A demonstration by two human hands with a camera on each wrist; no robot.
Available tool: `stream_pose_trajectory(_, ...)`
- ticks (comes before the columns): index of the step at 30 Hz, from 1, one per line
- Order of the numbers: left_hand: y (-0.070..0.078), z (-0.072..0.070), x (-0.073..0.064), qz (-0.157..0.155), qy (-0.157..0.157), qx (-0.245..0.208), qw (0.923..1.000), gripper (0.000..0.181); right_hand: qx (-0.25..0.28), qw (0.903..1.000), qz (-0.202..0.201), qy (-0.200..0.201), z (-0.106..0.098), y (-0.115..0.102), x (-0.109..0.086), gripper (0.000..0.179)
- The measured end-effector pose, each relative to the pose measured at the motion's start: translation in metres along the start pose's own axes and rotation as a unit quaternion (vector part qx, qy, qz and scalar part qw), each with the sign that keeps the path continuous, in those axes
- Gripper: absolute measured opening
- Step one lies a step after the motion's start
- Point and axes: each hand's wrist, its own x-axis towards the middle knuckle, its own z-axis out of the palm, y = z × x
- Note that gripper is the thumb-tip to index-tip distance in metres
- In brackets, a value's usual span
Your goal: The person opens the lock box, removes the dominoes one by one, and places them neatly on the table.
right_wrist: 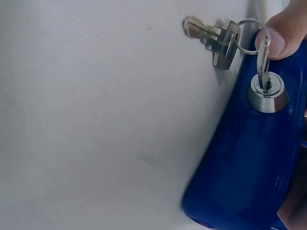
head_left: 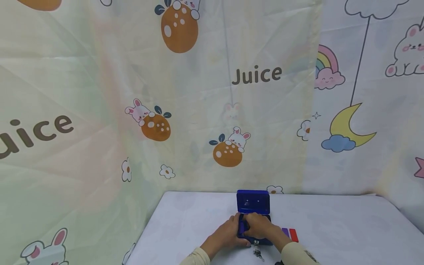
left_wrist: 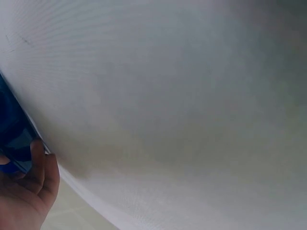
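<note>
A blue cash box point(head_left: 265, 241) stands on the table with its lid point(head_left: 253, 202) raised at the back. My left hand point(head_left: 230, 232) grips the box's left side, its thumb on the front wall; the left wrist view shows bent fingers point(left_wrist: 50, 175) against the box's side. My right hand point(head_left: 258, 225) reaches down into the box, and its fingertips are hidden. Something purple point(head_left: 243, 226) shows inside, beside that hand. In the right wrist view, a key point(right_wrist: 263, 62) sits in the round lock point(right_wrist: 267, 101), with another key point(right_wrist: 225, 45) hanging from its ring.
Right of the box, partly behind my right forearm, lie a purple flat piece point(head_left: 285, 231) and a red flat piece point(head_left: 293, 235). A small dark object point(head_left: 279, 262) shows at the bottom edge. Printed cloth point(head_left: 198, 92) hangs behind the white table point(head_left: 198, 206).
</note>
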Motion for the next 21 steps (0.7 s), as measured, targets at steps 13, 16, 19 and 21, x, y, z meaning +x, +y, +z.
stream_pose_trajectory(13, 0.0025, -0.0027, -0.0008, 0.0, 0.002, 0.009, 1.0, 0.108, -0.016, 0.9997, 0.012, 0.013, 0.0074, -0.0011, 0.005, 0.04)
stream_pose_trajectory(16, 0.0023, -0.0024, -0.0003, 0.001, 0.001, 0.013, 0.9999, 0.108, -0.02, 0.9996, 0.014, 0.015, 0.0084, -0.0008, 0.006, 0.04)
stream_pose_trajectory(19, 0.002, -0.0017, 0.0003, 0.001, 0.001, 0.014, 0.9999, 0.108, -0.019, 0.9996, 0.015, 0.016, 0.009, -0.0008, 0.0064, 0.04)
stream_pose_trajectory(21, 0.0018, -0.0011, 0.0003, 0.001, 0.001, 0.015, 0.9999, 0.108, -0.016, 0.9996, 0.016, 0.014, 0.0092, -0.0011, 0.0065, 0.041)
